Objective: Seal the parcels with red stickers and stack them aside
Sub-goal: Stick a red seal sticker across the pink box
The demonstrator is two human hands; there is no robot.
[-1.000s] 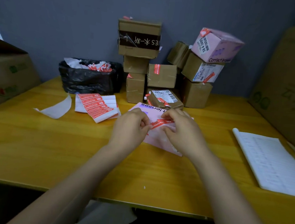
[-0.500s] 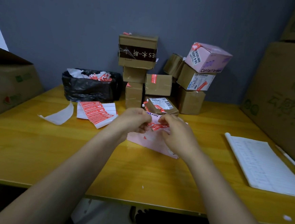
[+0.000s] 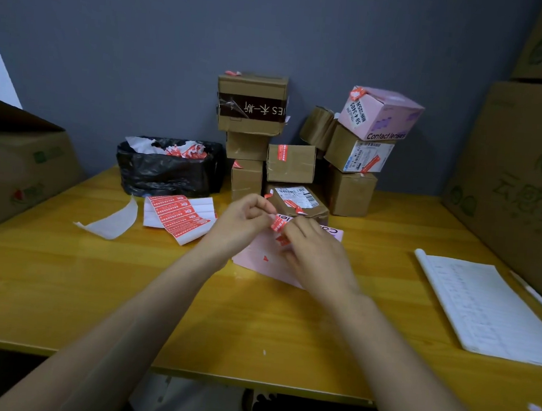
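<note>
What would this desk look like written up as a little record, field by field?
surface: yellow wooden table
left hand: pinching a red sticker
right hand: pinching the same sticker, over the pink parcel
sticker sheet: left of the hands
stacked parcels: against the back wall, several with red stickers
black bag: holds paper scraps
lined notebook: at the right
</note>
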